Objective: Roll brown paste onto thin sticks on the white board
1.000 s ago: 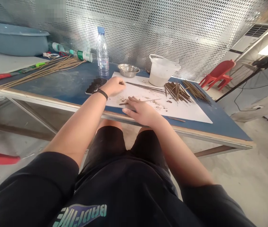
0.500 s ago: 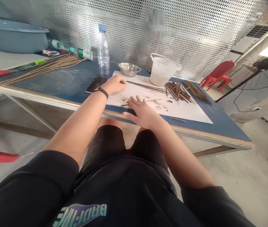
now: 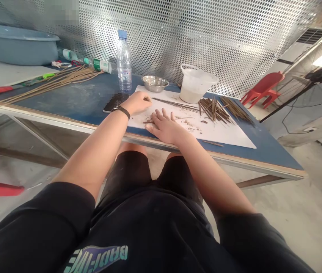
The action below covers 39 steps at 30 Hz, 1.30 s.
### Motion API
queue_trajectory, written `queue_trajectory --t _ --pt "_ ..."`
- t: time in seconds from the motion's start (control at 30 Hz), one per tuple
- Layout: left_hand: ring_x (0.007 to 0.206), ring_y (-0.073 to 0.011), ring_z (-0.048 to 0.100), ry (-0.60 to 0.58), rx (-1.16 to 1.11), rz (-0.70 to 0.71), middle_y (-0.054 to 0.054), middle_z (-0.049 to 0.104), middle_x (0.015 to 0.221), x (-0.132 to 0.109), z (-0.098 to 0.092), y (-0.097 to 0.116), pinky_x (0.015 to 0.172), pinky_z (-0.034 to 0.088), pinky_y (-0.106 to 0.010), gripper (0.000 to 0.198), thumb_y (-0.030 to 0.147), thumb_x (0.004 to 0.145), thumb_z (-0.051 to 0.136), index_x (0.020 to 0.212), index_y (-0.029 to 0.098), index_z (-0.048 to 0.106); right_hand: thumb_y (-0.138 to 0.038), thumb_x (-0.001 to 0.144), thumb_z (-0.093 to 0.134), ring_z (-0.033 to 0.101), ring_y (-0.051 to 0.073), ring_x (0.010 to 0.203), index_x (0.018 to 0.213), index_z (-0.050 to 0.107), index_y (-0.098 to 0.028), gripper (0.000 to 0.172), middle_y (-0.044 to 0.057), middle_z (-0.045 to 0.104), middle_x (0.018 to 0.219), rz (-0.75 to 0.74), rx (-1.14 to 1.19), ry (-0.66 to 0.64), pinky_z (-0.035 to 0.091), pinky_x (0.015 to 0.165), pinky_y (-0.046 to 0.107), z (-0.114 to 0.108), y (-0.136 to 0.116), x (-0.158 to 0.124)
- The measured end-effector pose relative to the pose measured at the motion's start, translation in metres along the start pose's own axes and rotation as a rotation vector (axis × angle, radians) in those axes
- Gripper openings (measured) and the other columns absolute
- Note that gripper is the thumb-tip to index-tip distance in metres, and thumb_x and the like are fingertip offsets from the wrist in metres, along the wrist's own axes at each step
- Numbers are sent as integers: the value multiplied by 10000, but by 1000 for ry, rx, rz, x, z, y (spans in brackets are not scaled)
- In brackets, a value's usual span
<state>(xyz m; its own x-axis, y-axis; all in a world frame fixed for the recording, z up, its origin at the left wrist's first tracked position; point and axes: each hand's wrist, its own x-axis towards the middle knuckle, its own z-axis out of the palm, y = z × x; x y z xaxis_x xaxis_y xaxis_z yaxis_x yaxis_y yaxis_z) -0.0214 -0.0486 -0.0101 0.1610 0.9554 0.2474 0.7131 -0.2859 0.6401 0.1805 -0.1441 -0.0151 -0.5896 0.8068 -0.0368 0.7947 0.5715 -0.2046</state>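
My right hand (image 3: 164, 126) lies flat, fingers spread, over a thin brown stick (image 3: 148, 122) on the white board (image 3: 220, 132); the stick's ends show on both sides of the hand. My left hand (image 3: 139, 102) rests on the board's left part with its fingers curled together. What it holds, if anything, is hidden. Just beyond it, several thin dark sticks (image 3: 178, 104) lie side by side. Brown crumbs (image 3: 187, 123) are scattered right of my right hand. A short brown stick (image 3: 212, 143) lies near the board's front edge.
Bundles of brown sticks (image 3: 214, 110) lie at the right. Behind stand a white bucket (image 3: 196, 85), a metal bowl (image 3: 155, 84) and a water bottle (image 3: 124, 64). A phone (image 3: 115, 102) lies beside my left wrist. Long tan strands (image 3: 61, 81) and a blue basin (image 3: 18, 45) are farther left.
My right hand has slid forward and slightly left, away from the table's front edge, and the stick under it has shifted forward. My left hand stays in place.
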Motion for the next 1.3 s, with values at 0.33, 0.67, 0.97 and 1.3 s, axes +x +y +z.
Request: queue_trajectory --t 0.33,0.67,0.97,1.3 --pt "968 -282 702 23 15 7 -88 809 1016 8 3 -7 916 533 -408 73 278 797 755 849 230 739 -912 1029 83 -5 448 1765 1793 288 -20 1193 209 131 1897 -72 10 38 28 1408 682 0 3 -40" --pt "956 -270 705 17 21 -1 -56 801 971 5 2 -4 902 535 -397 44 264 803 751 822 245 717 -886 1049 99 -19 452 1764 1806 273 -52 1140 191 120 1901 -30 37 13 14 1397 711 0 4 -17" --pt "1017 -295 695 15 -17 -16 -91 793 1022 6 3 -5 963 517 -422 49 239 793 758 831 238 726 -876 1066 171 1 462 1762 1796 330 -86 1087 192 163 1895 -59 38 28 23 1389 737 0 6 -37" --pt "986 -295 704 1 11 -24 -88 800 1040 1 0 0 919 515 -416 47 246 802 752 830 245 715 -828 1091 236 -17 455 1762 1793 326 -66 1040 195 142 1897 -30 51 7 11 1393 726 -5 5 -12"
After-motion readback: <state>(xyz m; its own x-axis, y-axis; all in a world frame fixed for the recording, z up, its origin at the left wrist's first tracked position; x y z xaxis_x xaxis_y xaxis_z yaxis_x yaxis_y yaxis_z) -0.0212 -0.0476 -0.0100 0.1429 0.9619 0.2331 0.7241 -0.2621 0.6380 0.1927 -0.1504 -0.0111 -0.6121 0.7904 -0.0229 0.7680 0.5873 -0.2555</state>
